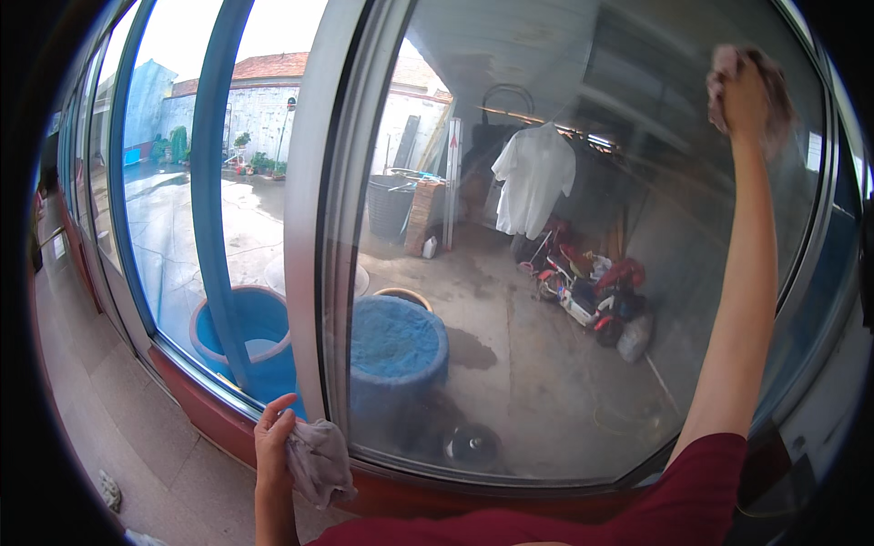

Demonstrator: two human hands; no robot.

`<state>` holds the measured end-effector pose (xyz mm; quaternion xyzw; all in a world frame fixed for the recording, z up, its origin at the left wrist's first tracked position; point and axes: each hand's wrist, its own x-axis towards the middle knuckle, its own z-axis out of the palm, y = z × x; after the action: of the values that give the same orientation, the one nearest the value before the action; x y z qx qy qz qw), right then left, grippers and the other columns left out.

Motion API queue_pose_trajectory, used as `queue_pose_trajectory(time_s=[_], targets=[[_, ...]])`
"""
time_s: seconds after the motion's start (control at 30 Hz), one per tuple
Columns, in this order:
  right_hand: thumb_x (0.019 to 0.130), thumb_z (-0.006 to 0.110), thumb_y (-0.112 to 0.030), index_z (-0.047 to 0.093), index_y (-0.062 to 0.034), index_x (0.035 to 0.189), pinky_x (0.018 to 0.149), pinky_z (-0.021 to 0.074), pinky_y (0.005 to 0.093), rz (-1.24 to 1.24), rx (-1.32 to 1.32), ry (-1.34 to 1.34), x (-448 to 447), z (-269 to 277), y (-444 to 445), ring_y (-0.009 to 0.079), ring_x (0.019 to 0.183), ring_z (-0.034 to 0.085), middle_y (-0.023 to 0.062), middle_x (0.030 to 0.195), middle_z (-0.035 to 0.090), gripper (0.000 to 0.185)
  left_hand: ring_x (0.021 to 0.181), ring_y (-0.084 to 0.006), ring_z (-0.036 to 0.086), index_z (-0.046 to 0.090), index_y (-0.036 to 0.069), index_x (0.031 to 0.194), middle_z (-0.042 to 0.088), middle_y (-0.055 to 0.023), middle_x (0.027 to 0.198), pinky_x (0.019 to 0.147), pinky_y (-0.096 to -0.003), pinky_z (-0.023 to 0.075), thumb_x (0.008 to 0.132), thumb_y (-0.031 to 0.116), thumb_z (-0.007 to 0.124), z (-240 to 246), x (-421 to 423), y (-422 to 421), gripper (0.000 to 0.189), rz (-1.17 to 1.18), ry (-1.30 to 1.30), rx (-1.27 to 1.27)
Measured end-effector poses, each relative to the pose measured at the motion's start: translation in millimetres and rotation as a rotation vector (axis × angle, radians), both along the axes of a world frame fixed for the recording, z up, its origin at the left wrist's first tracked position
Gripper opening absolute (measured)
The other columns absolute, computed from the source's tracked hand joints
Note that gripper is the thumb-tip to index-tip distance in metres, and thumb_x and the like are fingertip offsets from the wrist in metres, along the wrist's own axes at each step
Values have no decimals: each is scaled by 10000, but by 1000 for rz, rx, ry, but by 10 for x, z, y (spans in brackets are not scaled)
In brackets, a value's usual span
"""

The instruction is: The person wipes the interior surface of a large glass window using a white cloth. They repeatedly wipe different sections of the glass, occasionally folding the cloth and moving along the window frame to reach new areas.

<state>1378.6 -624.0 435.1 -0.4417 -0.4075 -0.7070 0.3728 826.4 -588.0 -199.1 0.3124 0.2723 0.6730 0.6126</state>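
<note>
My right hand (744,99) is raised high at the upper right, its fingers closed on a crumpled, pinkish-grey cloth (775,102) laid against the pane of a framed glass window (546,382). Low at the left, my left hand (276,433) grips a second greyish cloth (319,464), which hangs beside the window's lower frame. The thumb and forefinger of that hand show above the cloth; its other fingers are partly hidden.
A metal window frame post (307,205) stands between the panes. Below runs a red-brown ledge (410,495). Behind the glass are blue tubs (396,341), a hanging white shirt (536,177) and a scooter (580,300). A rag (109,491) lies on the tiled floor (157,450).
</note>
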Motion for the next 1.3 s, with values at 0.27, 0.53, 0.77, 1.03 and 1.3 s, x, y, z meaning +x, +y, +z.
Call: queue_pose_trajectory(time_s=[0.27,0.53,0.77,1.03,1.3], targets=[[903,612,-389,730,-105,1029,727,544,477,458,-569,-242,-3092,-1295,1187,309,844,717,109,883,740,332,689,-146,676,606,-13,1303,706,-90,814,660,-263,563,961,128,666,233,123,337,375,-124,8,62],[898,632,-480,594,-319,1397,807,539,500,-26,-457,-49,-2048,-1838,502,264,1059,665,46,1137,701,525,684,-136,642,603,-22,1310,674,-75,785,660,-255,521,986,122,621,311,186,373,355,-123,93,96],[931,633,-283,503,-140,1474,1075,461,512,-391,4,-218,1093,-1738,-596,319,1510,323,119,1683,253,576,669,-123,627,580,10,1348,640,-43,771,661,-257,541,1007,139,620,258,195,255,367,-37,85,54],[905,667,-244,551,-24,1290,955,482,466,175,-13,243,1960,-2097,-1214,332,1181,577,172,1325,562,458,706,-130,619,592,19,1334,604,-37,772,678,-280,529,1029,162,592,619,870,76,337,-65,167,88],[966,582,-332,444,-77,1509,1129,345,508,-105,-198,-157,1417,-1643,-1021,413,1397,413,199,1542,438,616,706,-115,614,596,6,1343,595,-15,785,693,-274,547,1047,148,566,910,1698,-254,331,-81,135,127]])
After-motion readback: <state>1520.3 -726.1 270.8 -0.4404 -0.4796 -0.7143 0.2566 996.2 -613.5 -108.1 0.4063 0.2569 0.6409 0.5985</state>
